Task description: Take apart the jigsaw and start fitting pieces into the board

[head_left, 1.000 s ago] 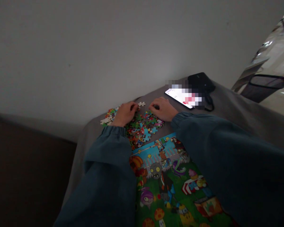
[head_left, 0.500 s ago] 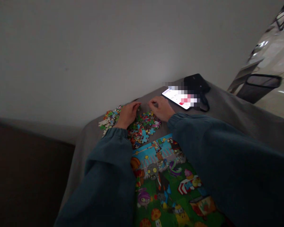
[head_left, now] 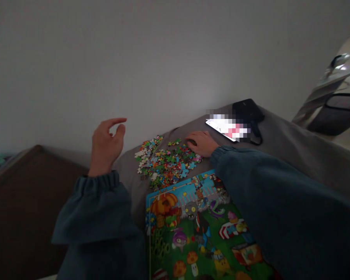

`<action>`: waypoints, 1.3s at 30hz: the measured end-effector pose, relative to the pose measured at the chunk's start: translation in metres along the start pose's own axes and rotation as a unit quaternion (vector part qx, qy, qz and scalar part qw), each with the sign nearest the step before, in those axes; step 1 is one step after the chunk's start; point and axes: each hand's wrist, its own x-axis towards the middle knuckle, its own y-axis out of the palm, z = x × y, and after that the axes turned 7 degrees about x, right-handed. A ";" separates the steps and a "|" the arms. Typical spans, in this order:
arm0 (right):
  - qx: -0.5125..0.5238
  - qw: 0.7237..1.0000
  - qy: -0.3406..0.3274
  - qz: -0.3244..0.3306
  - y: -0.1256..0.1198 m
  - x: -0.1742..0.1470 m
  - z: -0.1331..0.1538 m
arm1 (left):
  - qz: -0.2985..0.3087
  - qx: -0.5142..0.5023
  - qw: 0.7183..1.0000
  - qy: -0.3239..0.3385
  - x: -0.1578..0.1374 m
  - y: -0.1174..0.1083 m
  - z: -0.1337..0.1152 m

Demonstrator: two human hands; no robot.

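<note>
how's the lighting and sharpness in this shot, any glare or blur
Head view: dim overall, the right sleeve sinking into shadow; head view: the phone screen glares white, partly pixelated, with the wall paler behind it; head view: the puzzle pieces look soft in fine detail.

Inspector A: Any readable text, brand or numbers?

Inspector B: None legible. The phone screen (head_left: 220, 128) carries marks, partly pixelated, otherwise too blurred to read.

Inspector A: And the black case (head_left: 247, 111)?

Inspector B: One faint mark on its upper face, too small to make out.
</note>
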 end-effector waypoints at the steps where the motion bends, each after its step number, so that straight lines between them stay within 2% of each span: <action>1: -0.002 1.000 0.002 0.000 0.001 0.000 -0.001 | -0.014 0.040 0.999 -0.030 -0.007 0.004 0.014; 4: -0.003 1.000 0.005 0.000 0.002 0.000 -0.004 | 0.012 0.060 0.995 -0.083 -0.033 0.041 0.057; 6: -0.003 1.000 0.003 0.000 0.003 0.000 -0.005 | 0.072 0.074 0.991 -0.089 -0.047 0.071 0.079; 8: -0.006 1.000 0.000 -0.001 0.004 0.000 -0.005 | 0.097 0.068 0.990 -0.075 -0.053 0.093 0.091; 10: -0.012 1.000 0.001 -0.002 0.004 0.000 -0.005 | 0.099 0.072 0.991 -0.050 -0.053 0.103 0.092; 13: -0.020 1.000 0.001 0.008 0.004 0.000 -0.006 | 0.134 0.104 0.985 -0.016 -0.051 0.106 0.077; 17: -0.035 0.999 -0.003 0.020 0.002 -0.001 -0.006 | 0.285 0.142 0.947 0.049 -0.060 0.112 0.039; 21: -0.039 0.999 -0.011 0.025 0.000 -0.003 -0.002 | 0.333 0.120 0.927 0.120 -0.074 0.118 0.005; 24: -0.037 0.999 -0.020 0.021 -0.001 -0.003 0.001 | 0.357 0.085 0.918 0.147 -0.077 0.115 -0.009; 27: -0.035 0.999 -0.029 0.024 -0.001 -0.003 0.000 | 0.345 0.049 0.924 0.159 -0.073 0.111 -0.011; 30: -0.036 0.999 -0.026 0.019 0.000 -0.003 -0.002 | 0.253 0.051 0.957 0.132 -0.065 0.113 0.003; 32: -0.035 0.999 -0.037 0.016 -0.001 -0.003 -0.001 | 0.187 0.078 0.976 0.082 -0.059 0.116 0.017; 33: -0.035 0.998 -0.050 0.016 -0.002 -0.003 0.001 | 0.173 0.090 0.979 0.058 -0.056 0.118 0.024; 36: -0.036 0.992 -0.111 0.037 -0.008 -0.007 0.017 | 0.185 0.098 0.977 0.040 -0.050 0.123 0.039; 39: -0.038 0.970 -0.203 0.127 -0.013 -0.015 0.049 | 0.197 0.088 0.973 0.076 -0.050 0.127 0.042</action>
